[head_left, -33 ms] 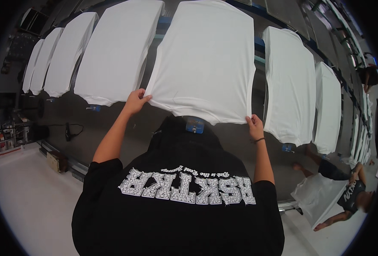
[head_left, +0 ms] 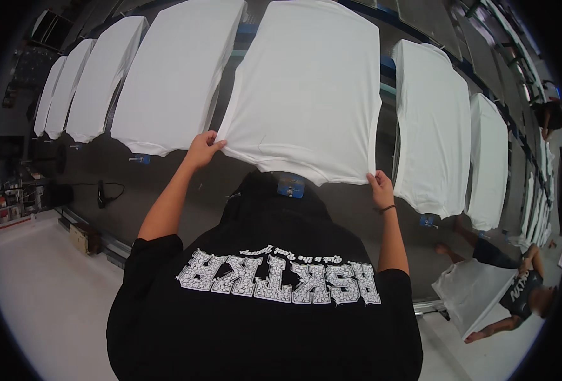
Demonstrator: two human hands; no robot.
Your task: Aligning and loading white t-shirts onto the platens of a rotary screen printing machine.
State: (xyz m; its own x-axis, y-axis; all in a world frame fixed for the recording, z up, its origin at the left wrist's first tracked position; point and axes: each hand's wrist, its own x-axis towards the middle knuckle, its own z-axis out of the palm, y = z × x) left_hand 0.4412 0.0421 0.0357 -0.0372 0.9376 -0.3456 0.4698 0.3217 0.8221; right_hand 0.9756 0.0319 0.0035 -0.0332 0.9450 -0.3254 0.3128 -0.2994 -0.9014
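Observation:
In front of me a white T-shirt (head_left: 306, 89) lies stretched flat over a long board, with some creases toward its near edge. My left hand (head_left: 203, 151) pinches the shirt's near left corner between thumb and fingers. At the near right corner, my right hand (head_left: 381, 188) grips the fabric the same way; a dark band circles that wrist. Between the hands the near edge sags in a loose curve. Just beneath it shows a blue bracket (head_left: 290, 188) with a metal fitting. The board itself is hidden under the cloth.
More boards covered in white shirts stand in a row, including one to the left (head_left: 173, 82) and one to the right (head_left: 430, 127). At the lower right a co-worker (head_left: 527, 293) holds up a white shirt (head_left: 475, 293). A dark corded tool (head_left: 101, 195) is at left.

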